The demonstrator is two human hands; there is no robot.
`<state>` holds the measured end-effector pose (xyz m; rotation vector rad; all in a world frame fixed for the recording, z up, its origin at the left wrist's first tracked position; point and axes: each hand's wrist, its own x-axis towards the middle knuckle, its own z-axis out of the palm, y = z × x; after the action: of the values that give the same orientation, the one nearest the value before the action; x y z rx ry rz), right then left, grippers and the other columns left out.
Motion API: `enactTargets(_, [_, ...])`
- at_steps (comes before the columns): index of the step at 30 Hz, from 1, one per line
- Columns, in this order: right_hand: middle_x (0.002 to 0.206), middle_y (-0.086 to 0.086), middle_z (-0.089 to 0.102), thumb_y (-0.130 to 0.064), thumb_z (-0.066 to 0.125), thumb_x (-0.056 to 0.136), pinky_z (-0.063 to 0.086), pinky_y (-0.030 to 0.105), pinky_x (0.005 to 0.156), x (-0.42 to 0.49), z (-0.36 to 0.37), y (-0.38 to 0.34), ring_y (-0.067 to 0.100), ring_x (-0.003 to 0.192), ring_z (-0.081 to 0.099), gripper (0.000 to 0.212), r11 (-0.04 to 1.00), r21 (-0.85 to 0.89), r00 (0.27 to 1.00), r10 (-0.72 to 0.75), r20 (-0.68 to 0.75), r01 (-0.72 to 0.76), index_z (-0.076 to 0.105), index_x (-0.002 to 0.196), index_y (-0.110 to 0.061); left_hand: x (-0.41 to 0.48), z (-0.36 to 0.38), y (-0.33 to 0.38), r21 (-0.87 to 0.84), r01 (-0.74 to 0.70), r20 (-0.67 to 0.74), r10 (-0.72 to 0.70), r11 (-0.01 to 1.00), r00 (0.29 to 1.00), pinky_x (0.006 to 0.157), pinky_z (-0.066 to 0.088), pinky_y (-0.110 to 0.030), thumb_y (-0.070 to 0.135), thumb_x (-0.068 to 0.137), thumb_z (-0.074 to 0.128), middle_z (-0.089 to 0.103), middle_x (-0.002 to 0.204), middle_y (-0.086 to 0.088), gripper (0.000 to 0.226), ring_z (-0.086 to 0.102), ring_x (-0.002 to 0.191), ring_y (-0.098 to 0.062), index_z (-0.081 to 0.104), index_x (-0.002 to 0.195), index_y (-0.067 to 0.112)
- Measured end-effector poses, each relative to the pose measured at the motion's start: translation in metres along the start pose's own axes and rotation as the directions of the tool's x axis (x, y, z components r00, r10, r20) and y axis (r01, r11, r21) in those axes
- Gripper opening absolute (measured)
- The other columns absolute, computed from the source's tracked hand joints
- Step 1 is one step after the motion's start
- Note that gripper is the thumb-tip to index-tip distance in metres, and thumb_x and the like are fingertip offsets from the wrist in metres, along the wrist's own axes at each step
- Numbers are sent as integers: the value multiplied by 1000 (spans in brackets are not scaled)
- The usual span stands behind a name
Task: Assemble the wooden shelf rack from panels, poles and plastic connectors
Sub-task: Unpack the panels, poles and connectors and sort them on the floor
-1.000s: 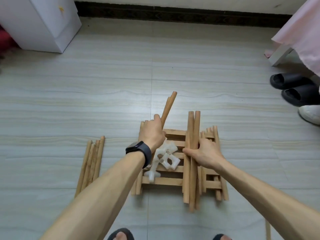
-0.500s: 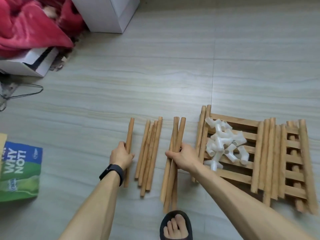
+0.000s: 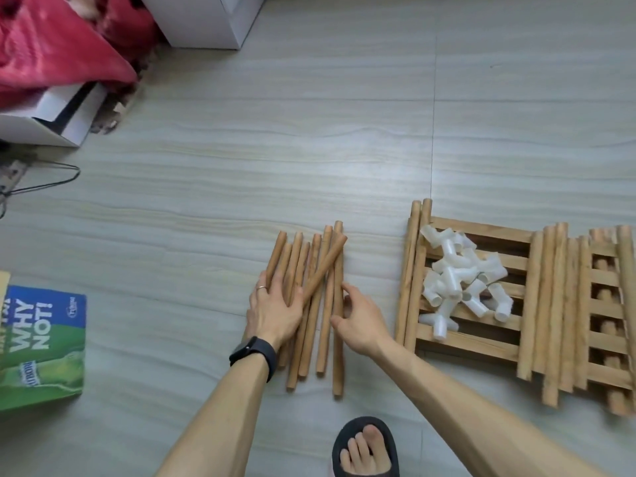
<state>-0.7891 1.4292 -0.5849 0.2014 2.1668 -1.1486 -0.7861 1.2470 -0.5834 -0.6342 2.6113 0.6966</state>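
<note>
A green printed carton (image 3: 44,339) lies on the pale floor (image 3: 241,166), well left of the left fingers. The left hand (image 3: 273,313), with a black watch (image 3: 254,352) at the wrist, rests palm-down on the bundle of round light-brown wooden poles (image 3: 306,346). Its fingers (image 3: 262,287) are straight and slightly spread, pressing rather than gripping. One pole (image 3: 327,266) lies crossed diagonally over the others, just beyond those fingertips.

The right hand (image 3: 361,321) sits low with its forearm angled in from the right. Its fingers are loosely apart, and the thumb and forefinger tips touch the rightmost pole (image 3: 339,366). It looks like a nudge rather than a pinch, though the contact is not clear.

Well right of those fingers, slatted wooden panels (image 3: 481,342) carry a heap of white plastic connectors (image 3: 454,280) and further poles.

The poles look light, stiff and smooth, and are likely to roll on this slick floor. Each is best wrapped near mid-length, starting with the crossed one since it lies on top.
</note>
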Motion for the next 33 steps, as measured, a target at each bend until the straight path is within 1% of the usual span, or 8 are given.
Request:
enactTargets(7, [141, 6, 37, -37, 59, 98, 47, 35, 96, -13, 15, 5, 30, 119, 58, 73, 989, -147, 997, 9, -78, -21, 20, 160, -29, -16, 16, 9, 146, 64, 58, -73, 987, 996, 116, 23, -61, 83, 86, 35, -14, 168, 3, 85, -1, 154, -28, 8, 157, 46])
enactTargets(12, [129, 8, 51, -59, 48, 98, 49, 41, 98, -9, 16, -5, 32, 116, 58, 49, 994, -57, 978, 80, -195, -93, 53, 132, -25, -12, 11, 19, 65, 118, 208, -129, 991, 970, 121, 14, -60, 83, 74, 59, -23, 166, 1, 113, -6, 154, -31, -4, 158, 42])
enactTargets(15, [122, 9, 63, -70, 45, 94, 51, 42, 92, 7, 8, -20, 32, 114, 61, 60, 971, -77, 960, 210, -184, -227, 59, 118, -17, -11, 5, 12, 1, 69, 253, -67, 998, 965, 123, 15, -53, 75, 76, 66, -18, 167, 2, 108, -1, 154, -29, 6, 159, 42])
enactTargets(19, [130, 16, 61, -45, 49, 101, 47, 42, 92, 20, 5, -36, 37, 121, 58, 48, 936, -199, 949, 253, -190, -290, 49, 130, -7, -9, -2, 3, 79, -15, 191, 0, 997, 982, 123, 16, -48, 58, 99, 45, -5, 170, 3, 68, 7, 154, -28, 18, 159, 40])
enactTargets(24, [115, 24, 65, -28, 31, 103, 41, 43, 75, 16, 1, -22, 42, 103, 61, 19, 971, -169, 958, 120, -260, -168, 37, 109, -11, -9, 5, -4, 308, -147, 247, 70, 940, 966, 124, 12, -51, 62, 101, 32, -25, 166, 2, 72, -6, 156, -26, -5, 159, 42])
enactTargets(27, [129, 23, 59, -35, 31, 107, 48, 47, 85, 15, -9, -6, 42, 110, 60, 41, 979, -166, 954, 68, -290, -120, 38, 135, -6, -12, 18, -6, 307, -125, 247, 48, 943, 968, 126, 4, -49, 74, 94, 32, -38, 160, 5, 84, -19, 153, -27, -18, 155, 44])
enactTargets(29, [144, 20, 44, -40, 39, 106, 48, 51, 100, 13, -11, -3, 41, 122, 55, 58, 985, -139, 974, 67, -217, -99, 23, 154, -12, -14, 25, -3, 304, -109, 229, 38, 946, 973, 124, -1, -50, 79, 91, 31, -40, 158, 3, 90, -23, 152, -29, -23, 153, 43])
enactTargets(33, [154, 15, 28, -35, 53, 101, 45, 44, 105, -5, 6, -6, 36, 130, 50, 77, 981, -193, 994, 13, -105, -34, 10, 161, -12, -11, 31, 6, 325, -53, 212, -19, 944, 977, 122, 1, -55, 83, 87, 31, -42, 158, 1, 97, -24, 151, -34, -28, 152, 41])
